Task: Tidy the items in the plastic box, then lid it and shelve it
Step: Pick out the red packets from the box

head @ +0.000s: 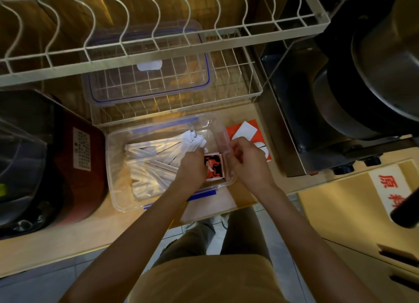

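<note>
A clear plastic box (118,166) with blue latches stands open on the wooden counter. Inside lie several white paper-wrapped sticks (152,164) in a loose pile, and red-and-black packets (214,166) stand at its right end. My left hand (191,168) reaches into the box, fingers bent against the packets and the sticks. My right hand (247,159) is at the box's right rim, fingers curled around the rim or the packets; which, I cannot tell. The clear lid (147,75) with blue seal rests on the lower wire rack behind the box.
A white wire shelf (158,50) hangs above the lid. A dark red appliance (74,166) stands left of the box. A red-and-white carton (247,130) lies to the right, beside a steel machine (317,121). The counter edge runs just below the box.
</note>
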